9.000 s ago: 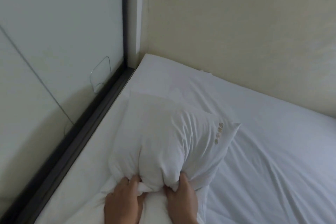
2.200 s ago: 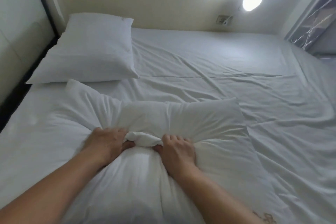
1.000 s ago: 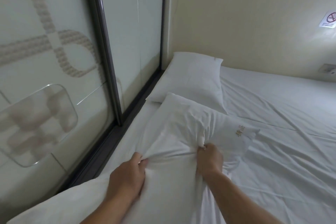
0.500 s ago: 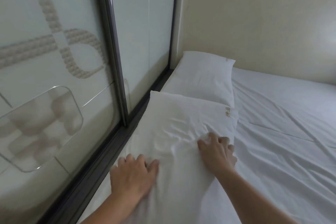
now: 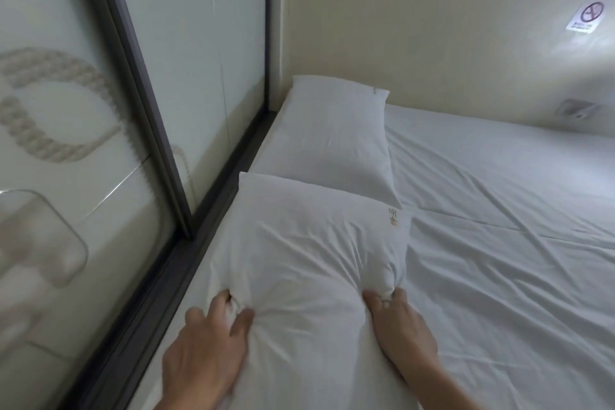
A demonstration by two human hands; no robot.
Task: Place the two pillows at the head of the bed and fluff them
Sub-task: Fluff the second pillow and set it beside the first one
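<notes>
Two white pillows lie in a row along the bed's left edge. The far pillow [image 5: 332, 136] rests flat in the corner against the cream wall. The near pillow [image 5: 312, 243], with a small gold embroidered mark at its right corner, lies just in front of it and is wrinkled. My left hand [image 5: 209, 349] pinches the fabric at the near pillow's left side. My right hand [image 5: 399, 326] bunches the fabric at its right side. Both hands grip the cover itself.
A white creased bed sheet [image 5: 499, 243] stretches to the right. Frosted glass panels with a dark frame [image 5: 139, 103] run along the left edge of the bed. The cream wall carries a no-smoking sign [image 5: 587, 22] and a wall socket [image 5: 575, 108].
Half a second ago both hands lay flat and open on the near pillow. Now they have slid toward its near end and closed on bunches of its fabric.
</notes>
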